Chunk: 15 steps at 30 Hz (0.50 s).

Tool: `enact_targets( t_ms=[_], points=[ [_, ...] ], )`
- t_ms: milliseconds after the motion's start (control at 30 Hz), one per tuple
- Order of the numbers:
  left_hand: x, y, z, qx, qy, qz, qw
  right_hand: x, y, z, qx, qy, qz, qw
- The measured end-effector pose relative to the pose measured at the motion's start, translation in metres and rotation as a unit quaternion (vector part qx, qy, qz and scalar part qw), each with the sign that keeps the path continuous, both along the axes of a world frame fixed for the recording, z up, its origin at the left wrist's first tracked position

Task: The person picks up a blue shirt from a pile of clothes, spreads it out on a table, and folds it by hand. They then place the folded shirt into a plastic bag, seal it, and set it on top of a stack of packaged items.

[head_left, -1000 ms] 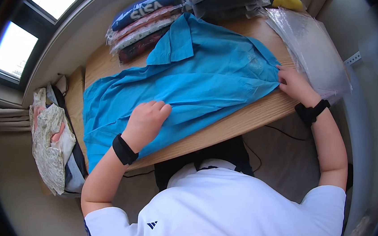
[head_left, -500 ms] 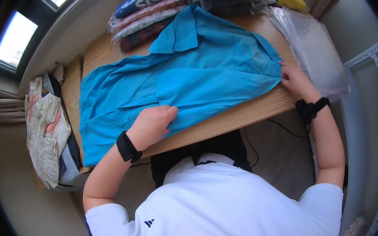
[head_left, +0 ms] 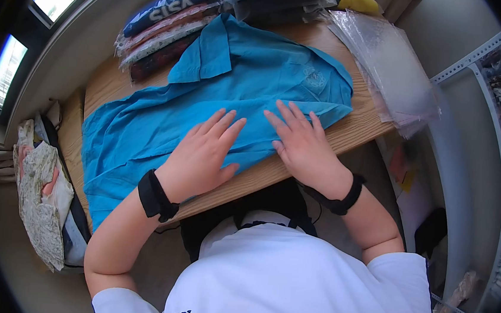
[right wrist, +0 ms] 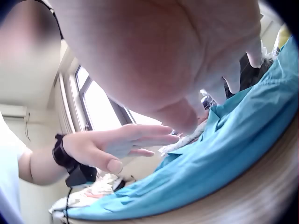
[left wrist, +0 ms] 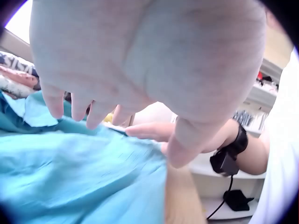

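Observation:
A bright blue shirt [head_left: 264,62] lies folded lengthwise on the wooden table, with a sleeve-like flap [head_left: 209,54] turned out at its far side and a pale print [head_left: 315,77] toward its right end. Over its near edge, my left hand [head_left: 202,152] is spread palm down, fingers pointing away from me. My right hand [head_left: 306,146] is spread the same way a short distance to the right, its fingertips over the cloth. Neither hand grips the fabric. The left wrist view shows the left fingertips [left wrist: 93,116] close over the blue cloth.
Bagged folded garments [head_left: 166,27] are stacked at the back left, with dark bagged ones [head_left: 281,4] beside them. Clear plastic bags [head_left: 389,67] lie at the table's right end. Patterned clothes [head_left: 41,198] hang off the left side. A metal rack [head_left: 470,65] stands at right.
My right hand has let go of the shirt's right end and moved left, toward the left hand. The left hand's fingers have straightened from a curl. The view has shifted slightly.

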<state>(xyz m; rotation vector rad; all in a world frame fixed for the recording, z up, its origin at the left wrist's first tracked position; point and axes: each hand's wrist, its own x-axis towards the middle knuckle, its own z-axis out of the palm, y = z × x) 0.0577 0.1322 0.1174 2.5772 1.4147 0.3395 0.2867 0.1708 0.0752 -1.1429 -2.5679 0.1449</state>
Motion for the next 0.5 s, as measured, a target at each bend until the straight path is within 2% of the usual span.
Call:
enact_targets(
  t_ms=[67,100,167,200,333,500],
  points=[
    [-0.010,0.014,-0.022,-0.079,0.128,0.032,0.988,0.008,0.007,-0.013,-0.003,-0.037,-0.034,0.999],
    [-0.016,0.015,-0.023,-0.077,0.128,0.030,0.988,0.011,0.011,-0.019,-0.012,-0.070,-0.062,0.996],
    [-0.029,0.015,-0.025,-0.183,0.202,0.078,0.959,0.039,0.027,-0.027,-0.031,-0.151,-0.112,0.982],
    [-0.037,0.015,-0.028,-0.222,0.197,0.093,0.951,0.054,0.036,-0.028,-0.063,-0.138,-0.103,0.983],
    [-0.042,0.010,-0.036,-0.209,0.203,0.100,0.951,0.066,0.044,-0.024,-0.124,-0.119,-0.082,0.982],
    [-0.031,-0.003,-0.034,-0.206,0.188,0.080,0.957,0.073,0.033,-0.012,-0.117,-0.152,-0.074,0.979]
  ],
)
